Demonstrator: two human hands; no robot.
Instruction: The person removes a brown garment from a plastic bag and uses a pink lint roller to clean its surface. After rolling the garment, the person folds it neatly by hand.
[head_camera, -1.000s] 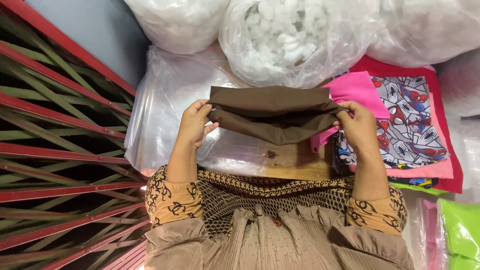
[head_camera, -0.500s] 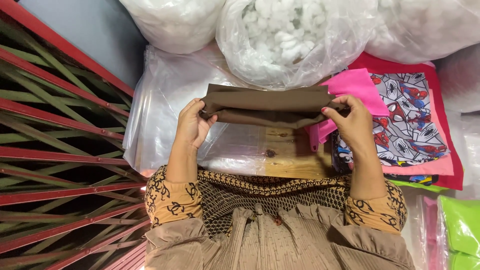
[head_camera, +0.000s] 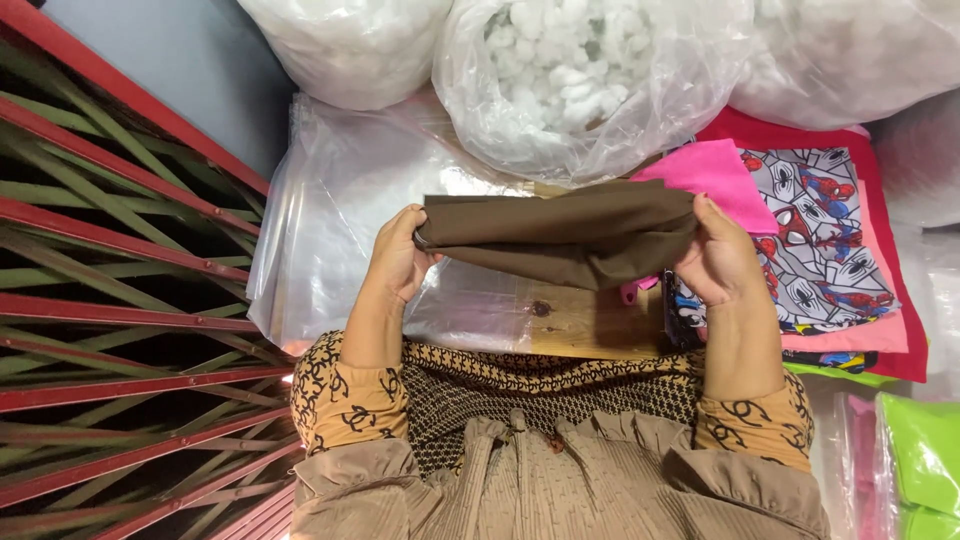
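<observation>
Single head camera, looking steeply down, close over hands, lap and worktop.

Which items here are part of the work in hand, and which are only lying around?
In hand:
- brown fabric piece, held at its ends by the left hand and right hand

Lying about:
- clear bag of white stuffing
- pink cloth
- cartoon-print fabrics
- flat clear plastic bags
- green packets

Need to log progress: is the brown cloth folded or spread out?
Folded: the brown cloth forms a narrow layered band held between left hand and right hand.
</observation>
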